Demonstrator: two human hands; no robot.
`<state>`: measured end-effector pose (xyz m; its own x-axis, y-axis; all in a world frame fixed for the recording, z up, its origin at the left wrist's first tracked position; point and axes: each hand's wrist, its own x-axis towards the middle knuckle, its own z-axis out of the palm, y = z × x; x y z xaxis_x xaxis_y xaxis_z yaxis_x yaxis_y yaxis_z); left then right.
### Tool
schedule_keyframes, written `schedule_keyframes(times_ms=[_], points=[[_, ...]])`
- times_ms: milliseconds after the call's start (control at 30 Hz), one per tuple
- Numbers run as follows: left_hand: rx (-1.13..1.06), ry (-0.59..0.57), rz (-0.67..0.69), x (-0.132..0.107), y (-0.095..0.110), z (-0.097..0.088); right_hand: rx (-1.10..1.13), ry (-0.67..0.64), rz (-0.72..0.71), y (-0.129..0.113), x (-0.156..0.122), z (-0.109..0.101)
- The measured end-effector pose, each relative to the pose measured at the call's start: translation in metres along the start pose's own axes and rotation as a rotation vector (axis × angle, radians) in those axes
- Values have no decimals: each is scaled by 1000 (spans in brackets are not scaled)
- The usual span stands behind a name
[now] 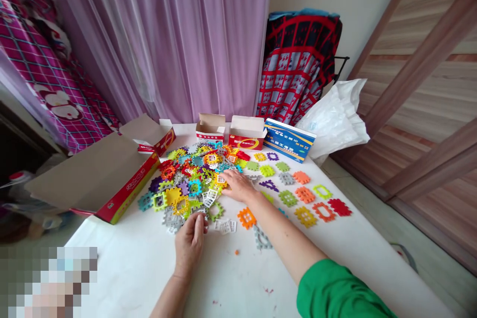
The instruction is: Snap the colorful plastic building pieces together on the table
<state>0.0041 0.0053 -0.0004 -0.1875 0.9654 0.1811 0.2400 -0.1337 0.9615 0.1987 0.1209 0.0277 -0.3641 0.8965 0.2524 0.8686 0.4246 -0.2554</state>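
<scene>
Plastic interlocking tiles (197, 174) heap toward the tabletop's (231, 283) far edge! Right hand (238, 186) reaches in, left hand (189, 239) curls its fingers; whether either grips, can't tell.

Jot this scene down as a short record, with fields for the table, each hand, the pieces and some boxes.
Table: white
Left hand: fingers curled at the heap's near edge; contents unclear
Right hand: over the heap's right side
Loose pieces: right of the heap, several colours
Large box: red-sided, open, left of the heap
Blue box: far side, near a white bag
</scene>
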Motion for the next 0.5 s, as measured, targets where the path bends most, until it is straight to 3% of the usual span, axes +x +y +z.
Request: schedule_keyframes(times_ms=[167,433,500], points=[[-11,-18,28,1,-5,-1,89,11,65,-2,-1,-1],[-55,-30,59,2,-11,-1,286,222,352,-8,-33,8],[-62,-40,72,2,-10,-1,444,246,448,-15,-45,11]])
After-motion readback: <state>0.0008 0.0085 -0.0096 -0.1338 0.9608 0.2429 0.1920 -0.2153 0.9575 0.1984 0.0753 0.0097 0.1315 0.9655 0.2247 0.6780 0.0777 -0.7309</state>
